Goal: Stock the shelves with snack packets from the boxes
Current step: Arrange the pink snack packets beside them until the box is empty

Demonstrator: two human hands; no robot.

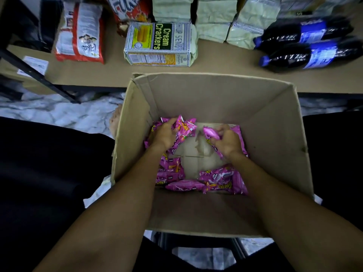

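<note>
Both hands grip pink snack packets [184,127] inside the box [275,134]

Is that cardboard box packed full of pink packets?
No: only a scattering of pink packets lies on the floor of the cardboard box, with bare cardboard showing between them.

The bottles [290,57] are blurred and clipped by the right edge. Some packets [185,127] are partly hidden under the left hand [165,135] and right hand [227,142].

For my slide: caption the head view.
Left hand and right hand each grip pink snack packets inside a cardboard box.
</note>
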